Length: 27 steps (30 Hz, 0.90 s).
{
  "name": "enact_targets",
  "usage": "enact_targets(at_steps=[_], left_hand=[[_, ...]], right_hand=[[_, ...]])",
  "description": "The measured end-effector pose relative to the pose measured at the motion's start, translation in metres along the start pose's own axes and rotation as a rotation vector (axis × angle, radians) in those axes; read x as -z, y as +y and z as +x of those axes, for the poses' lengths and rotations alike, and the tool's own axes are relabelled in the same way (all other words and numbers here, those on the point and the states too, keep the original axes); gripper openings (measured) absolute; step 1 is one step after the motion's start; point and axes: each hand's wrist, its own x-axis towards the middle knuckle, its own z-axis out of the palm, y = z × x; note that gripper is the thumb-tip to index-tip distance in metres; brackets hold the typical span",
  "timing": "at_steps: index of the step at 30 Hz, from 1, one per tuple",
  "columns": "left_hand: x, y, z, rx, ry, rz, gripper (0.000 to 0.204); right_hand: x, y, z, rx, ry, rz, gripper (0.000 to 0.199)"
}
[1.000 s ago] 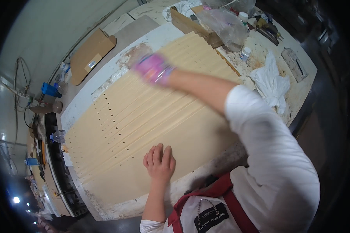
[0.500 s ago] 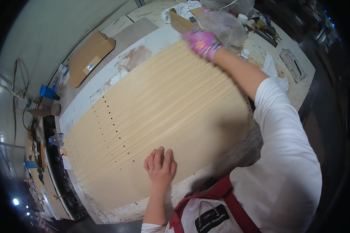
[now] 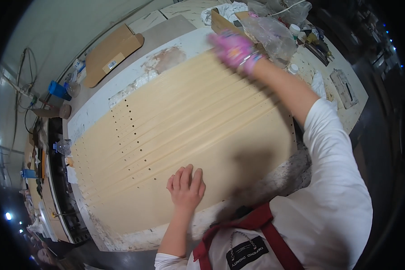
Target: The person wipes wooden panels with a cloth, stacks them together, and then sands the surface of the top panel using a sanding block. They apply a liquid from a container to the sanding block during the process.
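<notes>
A large cream panel (image 3: 166,121) with long parallel grooves and rows of small dark holes lies across the worktable. My bare left hand (image 3: 186,185) rests on its near side, fingers stretched out and slightly apart, holding nothing. At the far right end of the panel is my right hand (image 3: 235,48), in a pink patterned glove. Motion smears its fingers, so whether it holds anything cannot be made out. A brown board or box edge (image 3: 225,22) stands just beyond that hand.
Beside my right hand lies a clear plastic bag (image 3: 274,40), with white-capped bottles (image 3: 294,29) nearby. A grey tool (image 3: 344,87) sits on the table's right. Cardboard (image 3: 114,56) and a blue cup (image 3: 58,90) stand along the far left. The white tabletop (image 3: 135,240) is stained.
The view has shifted slightly. My gloved right hand stays at the panel's far right end, blurred in both frames. My left hand keeps its place on the panel.
</notes>
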Motion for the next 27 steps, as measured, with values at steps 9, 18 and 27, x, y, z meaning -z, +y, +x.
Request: enact_targets(at_steps=[9,18,27], left_hand=[[0.0,-0.005,-0.003,0.013,0.023,0.007,0.023],[0.002,-0.006,0.0,0.036,0.0,-0.047,0.03],[0.003,-0.001,0.003,0.018,0.034,-0.063,0.031]], right_hand=[[-0.078,-0.055,-0.056,0.034,0.01,-0.165,0.032],[-0.043,-0.045,-0.077,0.733,0.183,-0.672,0.026],[-0.041,-0.016,-0.059,0.439,0.204,-0.563,0.029]])
